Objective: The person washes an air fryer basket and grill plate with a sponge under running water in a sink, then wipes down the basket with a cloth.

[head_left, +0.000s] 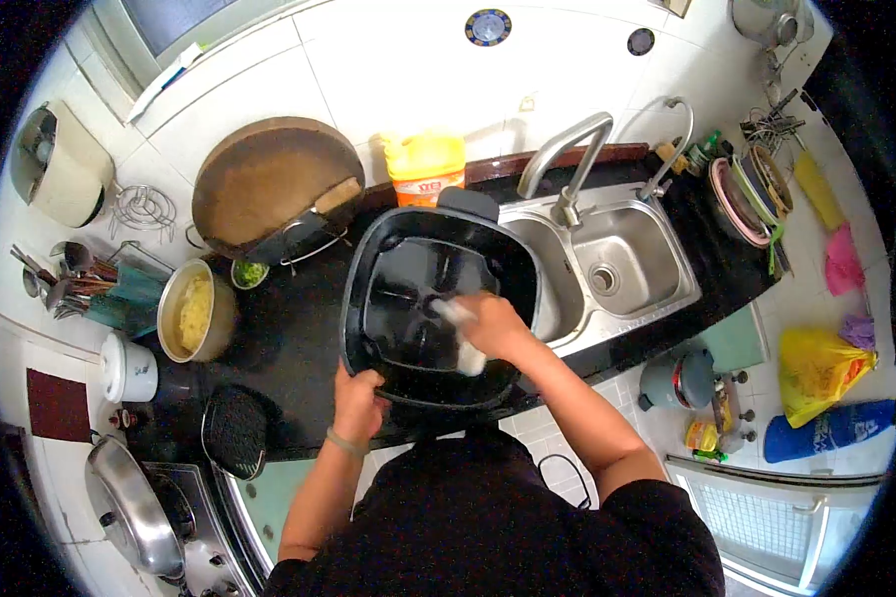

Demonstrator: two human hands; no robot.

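Observation:
A large, deep, black pan (398,318) with rounded corners and a short tab handle at its far side sits at the counter's front, next to the sink. My left hand (356,400) is closed around its near left rim, thumb on top. Inside the pan, my right hand (492,324) is closed on a white cloth (470,359), which hangs below the fingers and is pressed near the pan's inner floor. Whether it is fabric or paper towel is unclear because of blur.
A steel double sink (627,264) with a faucet (567,189) lies to the right. Behind the pan stands a yellow jug (426,164). Leftward are a big wok (279,184), a pot of yellow food (197,308), a black rack plate (235,433) and a lidded steel pan (134,507).

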